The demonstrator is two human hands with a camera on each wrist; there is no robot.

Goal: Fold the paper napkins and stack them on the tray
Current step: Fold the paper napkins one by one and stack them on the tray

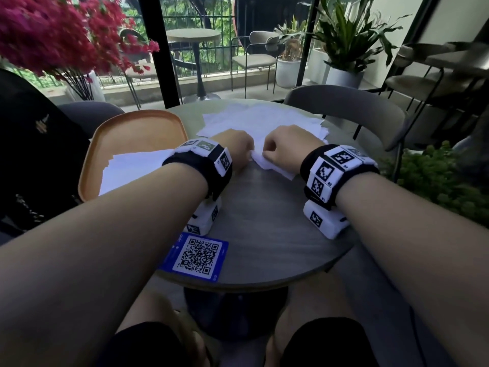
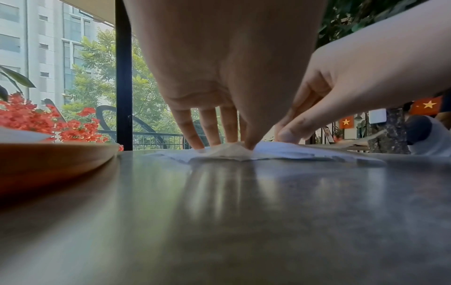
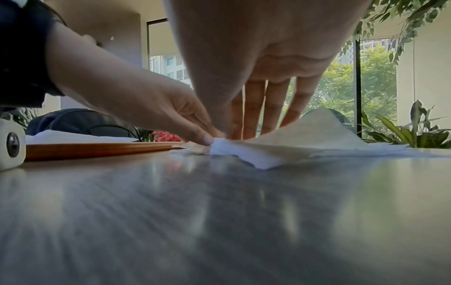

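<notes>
- Crowding the round table point(image 1: 264, 234), the loose napkin pile point(image 1: 264, 120) at the far side could drag along.
- Orange tray point(image 1: 137, 128), left, holds folded napkins point(image 1: 132, 165).
- Left hand point(image 1: 235, 147) and right hand point(image 1: 288, 148) both pinch the napkin point(image 1: 267, 161) at centre; uneven pull tears it.

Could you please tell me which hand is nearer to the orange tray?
Left. The left hand works at the napkin just right of the orange tray; the right hand pinches that napkin farther right, beyond the left.
</notes>
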